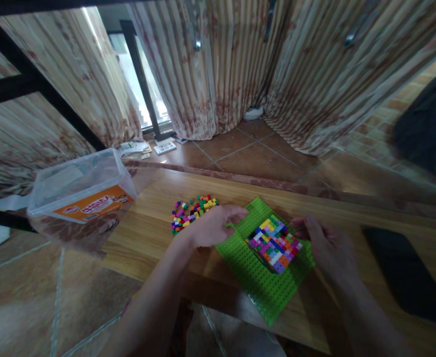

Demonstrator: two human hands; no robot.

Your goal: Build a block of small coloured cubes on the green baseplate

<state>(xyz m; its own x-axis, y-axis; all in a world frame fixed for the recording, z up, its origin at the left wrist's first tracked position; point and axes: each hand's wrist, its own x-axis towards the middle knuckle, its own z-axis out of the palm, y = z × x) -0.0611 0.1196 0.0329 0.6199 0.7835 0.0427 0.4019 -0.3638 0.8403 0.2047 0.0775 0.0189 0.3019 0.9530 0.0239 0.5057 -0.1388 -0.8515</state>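
Observation:
A green studded baseplate [236,253] lies at an angle on the wooden bench. On it stands a block [273,243] built from many-coloured toy bricks, its top a tight patchwork. My left hand [214,225] is over the baseplate's left edge, fingers stretched and apart from the thumb, with nothing visible in them. Beside the right corner of the brick block is my right hand [325,243], its fingers curled together. What those fingers hold, if anything, is hidden. A pile of loose bricks [184,215] in mixed colours lies behind my left hand, which covers part of it.
A black flat object [404,272] lies on the bench [147,218] at the right. Left of the bench stands a clear plastic bin [80,183] with an orange label. Papers [134,148] lie on the tiled floor near striped curtains [236,74]. Dark metal bars [39,82] cross the upper left.

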